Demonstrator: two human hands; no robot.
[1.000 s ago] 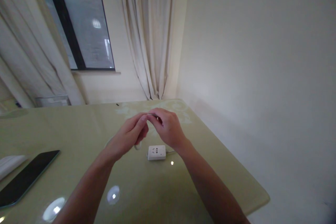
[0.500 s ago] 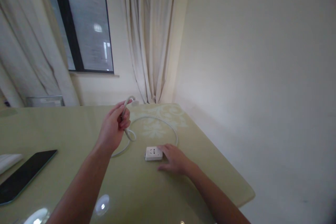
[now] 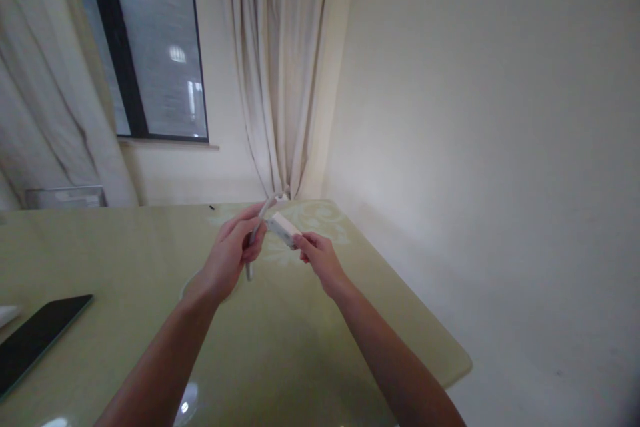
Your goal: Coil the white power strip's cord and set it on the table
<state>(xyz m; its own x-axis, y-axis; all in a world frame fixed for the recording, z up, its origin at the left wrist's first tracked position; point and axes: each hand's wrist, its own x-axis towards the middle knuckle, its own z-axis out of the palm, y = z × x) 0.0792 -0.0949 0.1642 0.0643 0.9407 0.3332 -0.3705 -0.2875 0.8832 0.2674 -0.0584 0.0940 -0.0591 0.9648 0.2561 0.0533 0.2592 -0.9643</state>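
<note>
My left hand is closed around a white cable, holding its end up above the table. My right hand grips a small white socket block and holds it tilted in the air, close to the cable end. Both hands meet over the far middle of the yellow-green table. A loop of the cable trails down past my left wrist to the tabletop.
A dark flat tablet lies at the table's left edge, with something white beside it. A window and pale curtains stand behind the table. A bare wall runs along the right, and the table's right corner sits near it.
My right hand has lifted the socket block off the table and brought it up to my left hand, which still holds the cable end.
</note>
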